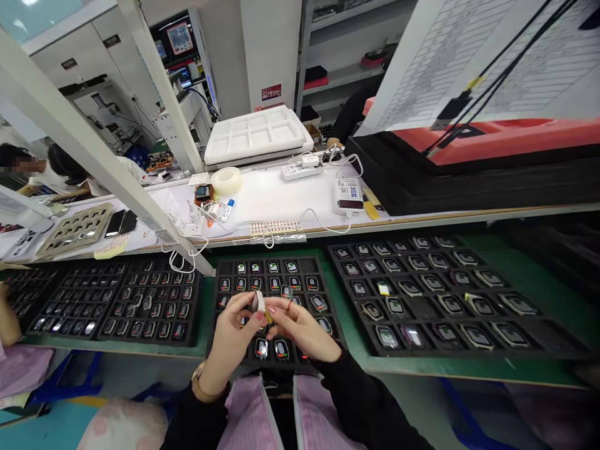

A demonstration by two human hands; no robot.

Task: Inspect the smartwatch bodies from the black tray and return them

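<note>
My left hand (234, 331) and my right hand (300, 328) meet over the middle black tray (269, 265), which holds several small rectangular watch-like parts in pockets. Both hands pinch one small part (259, 304) between their fingertips; a bit of yellow shows under it. My left wrist wears a gold band. The tray's near pockets are partly hidden by my hands.
A black tray (140, 306) full of parts lies left, a larger one (450, 294) right, all on a green mat. On the raised white shelf: tape roll (226, 180), power strip (300, 170), small meter (347, 194), white foam tray (255, 134). Another person's arm (8, 322) at far left.
</note>
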